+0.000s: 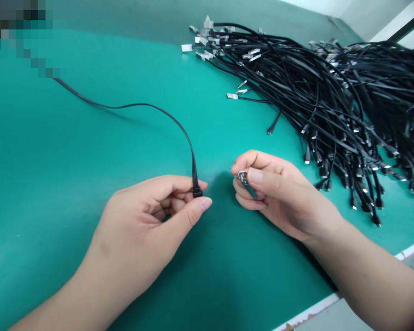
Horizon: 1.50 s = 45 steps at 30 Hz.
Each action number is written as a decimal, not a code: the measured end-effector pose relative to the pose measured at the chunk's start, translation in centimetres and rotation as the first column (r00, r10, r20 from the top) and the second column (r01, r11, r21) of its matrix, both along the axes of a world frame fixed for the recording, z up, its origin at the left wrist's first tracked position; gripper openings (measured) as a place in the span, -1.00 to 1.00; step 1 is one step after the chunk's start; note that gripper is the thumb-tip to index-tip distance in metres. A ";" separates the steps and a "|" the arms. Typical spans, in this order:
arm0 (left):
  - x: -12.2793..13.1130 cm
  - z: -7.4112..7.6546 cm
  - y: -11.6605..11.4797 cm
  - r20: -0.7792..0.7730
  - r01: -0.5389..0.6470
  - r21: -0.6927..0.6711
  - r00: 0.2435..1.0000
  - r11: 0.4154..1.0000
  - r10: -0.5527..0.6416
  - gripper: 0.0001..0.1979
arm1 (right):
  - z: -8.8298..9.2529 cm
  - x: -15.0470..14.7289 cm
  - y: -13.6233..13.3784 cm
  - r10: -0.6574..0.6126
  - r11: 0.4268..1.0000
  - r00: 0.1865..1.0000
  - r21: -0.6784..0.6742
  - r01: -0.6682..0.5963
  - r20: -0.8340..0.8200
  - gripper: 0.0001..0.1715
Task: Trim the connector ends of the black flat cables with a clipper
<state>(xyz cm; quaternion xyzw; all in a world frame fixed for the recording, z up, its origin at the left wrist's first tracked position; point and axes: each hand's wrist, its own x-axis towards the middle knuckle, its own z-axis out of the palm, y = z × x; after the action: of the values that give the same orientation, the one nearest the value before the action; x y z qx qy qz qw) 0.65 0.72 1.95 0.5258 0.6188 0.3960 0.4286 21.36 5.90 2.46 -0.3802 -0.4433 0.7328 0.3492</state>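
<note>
My left hand (155, 220) pinches a flat black cable (134, 105) by its dark connector end (197, 191) between thumb and fingers. From there the cable curves up and away to the far left, where a pixelated patch covers its other end. A short way to the right, my right hand (279, 188) is closed around a small shiny nail clipper (243, 178), with its head facing my left hand. The thumb presses on its side, and the fingers partly hide it. Clipper and connector are apart.
A large heap of black USB cables (296, 82) lies across the right back of the green table (72, 151), with a second bundle (393, 78) behind it. Metal plugs and small black connectors stick out at the ends. The table's white edge (313, 310) runs along the lower right.
</note>
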 end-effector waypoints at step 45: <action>-1.1 -1.2 0.4 -0.236 0.273 0.300 0.949 0.914 -0.206 -0.83 | -0.1 0.6 -1.6 -0.358 0.227 0.771 0.850 -0.475 0.527 -0.78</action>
<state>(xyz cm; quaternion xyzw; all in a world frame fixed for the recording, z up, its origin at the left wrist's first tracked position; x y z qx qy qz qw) -0.42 1.09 0.78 0.6993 0.5142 0.3832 0.3159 21.95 4.31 2.37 -0.2802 -0.9012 0.1305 0.3038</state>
